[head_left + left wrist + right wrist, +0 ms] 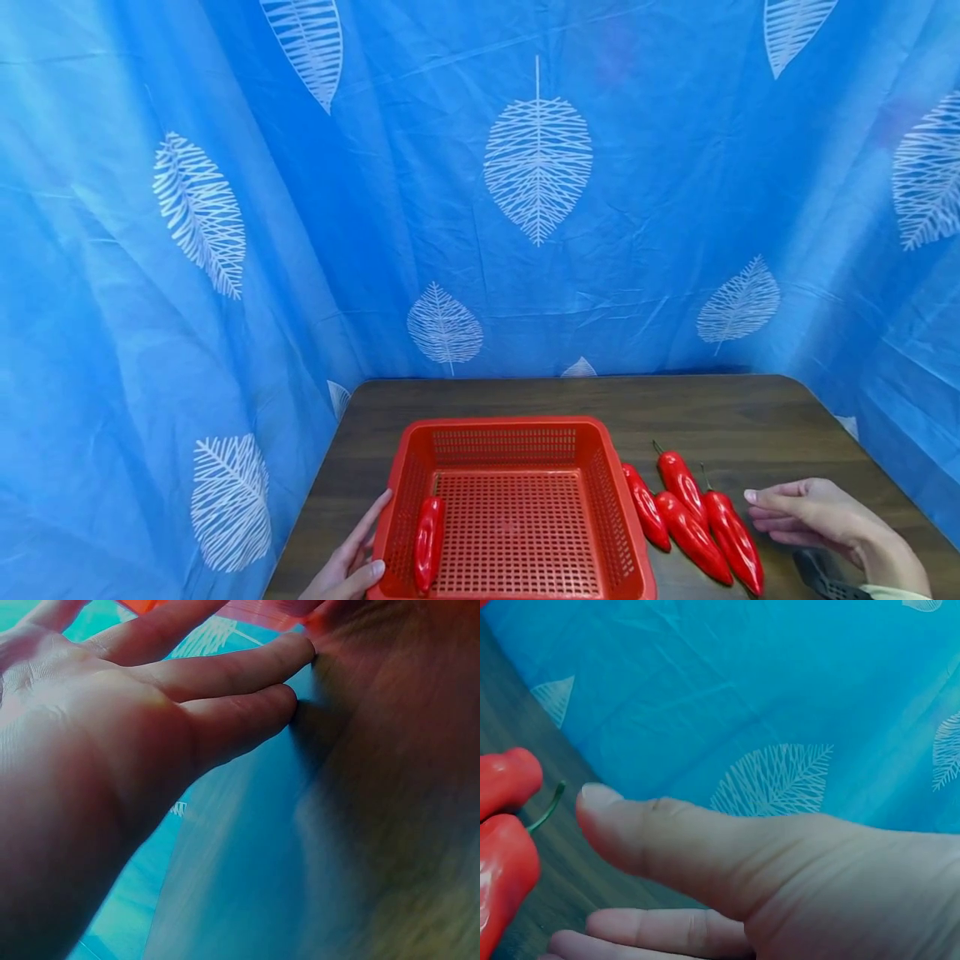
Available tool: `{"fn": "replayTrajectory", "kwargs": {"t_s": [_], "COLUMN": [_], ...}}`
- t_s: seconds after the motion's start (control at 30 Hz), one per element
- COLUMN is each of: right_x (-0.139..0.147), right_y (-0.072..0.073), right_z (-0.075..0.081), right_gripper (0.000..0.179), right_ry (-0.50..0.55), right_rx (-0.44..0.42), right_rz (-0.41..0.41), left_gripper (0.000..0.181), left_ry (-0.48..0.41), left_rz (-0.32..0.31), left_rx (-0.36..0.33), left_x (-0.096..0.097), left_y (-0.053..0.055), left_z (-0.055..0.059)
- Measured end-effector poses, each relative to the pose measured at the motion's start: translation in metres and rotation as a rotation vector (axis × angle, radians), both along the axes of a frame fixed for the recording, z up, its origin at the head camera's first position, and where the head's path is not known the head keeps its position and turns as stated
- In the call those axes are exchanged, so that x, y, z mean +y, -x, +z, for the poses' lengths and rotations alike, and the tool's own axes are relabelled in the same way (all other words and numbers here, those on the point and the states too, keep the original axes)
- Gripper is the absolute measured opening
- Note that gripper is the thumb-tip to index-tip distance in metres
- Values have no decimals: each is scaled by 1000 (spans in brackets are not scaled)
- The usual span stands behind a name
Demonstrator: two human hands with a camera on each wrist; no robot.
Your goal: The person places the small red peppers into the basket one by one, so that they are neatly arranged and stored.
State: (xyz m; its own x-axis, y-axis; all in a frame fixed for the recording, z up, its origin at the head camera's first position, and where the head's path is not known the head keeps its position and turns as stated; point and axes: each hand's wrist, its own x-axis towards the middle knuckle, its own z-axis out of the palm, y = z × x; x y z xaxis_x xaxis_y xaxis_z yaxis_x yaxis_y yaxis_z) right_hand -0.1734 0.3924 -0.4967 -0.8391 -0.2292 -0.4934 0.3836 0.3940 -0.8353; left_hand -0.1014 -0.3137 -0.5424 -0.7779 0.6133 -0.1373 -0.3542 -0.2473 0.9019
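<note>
A red plastic basket with mesh walls stands on the table. One glossy red chili pepper lies inside, along its left wall. At the basket's left rim is my left hand, its fingertips against the outside; the left wrist view shows that hand's fingers stretched out. Right of the basket, several red peppers with green stems lie close together on the table. My right hand hovers just right of them, holding nothing. In the right wrist view its thumb is near a pepper's green stem.
The dark wood table has rounded far corners. Blue cloth with white leaf prints hangs behind it and at both sides. A dark strap is around the right wrist.
</note>
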Motion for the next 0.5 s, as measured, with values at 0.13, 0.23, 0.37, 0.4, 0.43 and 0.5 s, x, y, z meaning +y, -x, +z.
{"fn": "replayTrajectory", "kwargs": {"t_s": [0.13,0.23,0.37,0.4,0.43,0.5], "right_x": [-6,-11,-18,-21,-23,-27], "right_y": [-2,-2,0,0,1,2], "right_z": [-1,-2,-5,-5,-6,-7], "right_gripper": [59,58,61,60,59,58], "right_ry": [-81,-138,-206,-227,-242,-274], "right_rx": [-2,4,-6,-7,-12,-6], "right_rz": [-41,-57,-89,-99,-114,-115], "left_gripper": [82,79,74,73,73,74], "left_ry": [-4,5,18,21,22,28], "left_rz": [0,3,3,3,2,3], "left_rx": [-7,-13,-5,-3,4,5], "left_x": [0,0,0,-1,-1,-1], "left_y": [0,0,1,1,1,1], "left_z": [0,0,-1,-1,-1,-1]}}
